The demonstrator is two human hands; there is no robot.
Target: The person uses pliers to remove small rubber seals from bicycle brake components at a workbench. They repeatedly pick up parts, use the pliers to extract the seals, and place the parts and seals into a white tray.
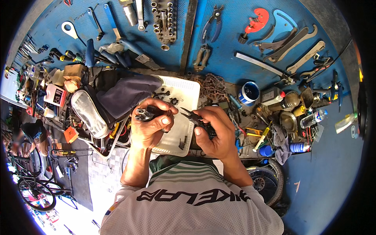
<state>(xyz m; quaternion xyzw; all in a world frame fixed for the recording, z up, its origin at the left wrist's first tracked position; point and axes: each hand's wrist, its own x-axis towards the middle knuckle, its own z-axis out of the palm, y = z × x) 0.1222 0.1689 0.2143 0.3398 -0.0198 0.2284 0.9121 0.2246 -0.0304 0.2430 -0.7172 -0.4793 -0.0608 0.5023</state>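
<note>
My left hand [150,131] holds a black metal component [145,112] with silver fittings, with a small dark ring [169,112] near the thumb and forefinger. My right hand [215,135] grips black-handled pliers [189,114], their narrow jaws pointing left toward the ring, a short distance from it. Both hands are over a white plastic tray [166,145], where small black parts [173,100] lie at the back and another [182,143] near the front. A dark padded cloth item [129,92] overlaps the tray's left side.
A blue pegboard [227,35] carries tools. Around the tray are a silver case [88,113], chains [209,86], a blue tub [249,93], bottles [311,119] and hand tools. A bicycle wheel [270,184] stands below the bench. At far left are another person [33,137] and a bicycle [37,190].
</note>
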